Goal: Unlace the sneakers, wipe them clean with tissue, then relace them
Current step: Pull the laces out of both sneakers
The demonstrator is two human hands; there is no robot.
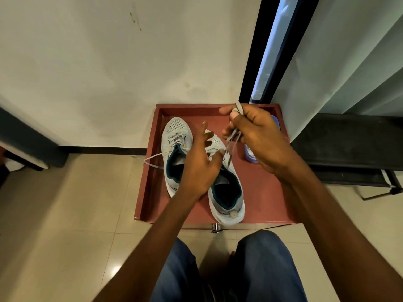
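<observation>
Head view: two sneakers sit side by side in a red tray [152, 188] on the floor, toes away from me. The right sneaker [226, 192] is under my hands, the left sneaker [174, 136] beside it with lace ends trailing over the tray's left rim. The lace [231, 140] looks light, limp and flat, probably a bit slick, so I'd judge it best taken near the tip or close to an eyelet. My right hand [257, 136] pinches it between thumb and forefinger, with the end poking up above the knuckles and strands running down to the shoe. My left hand [202, 166] hovers over the tongue, fingers spread and relaxed, thumb near a strand; I cannot tell if it touches. A blue-white pack [250, 155], maybe tissue, sits behind my right hand.
</observation>
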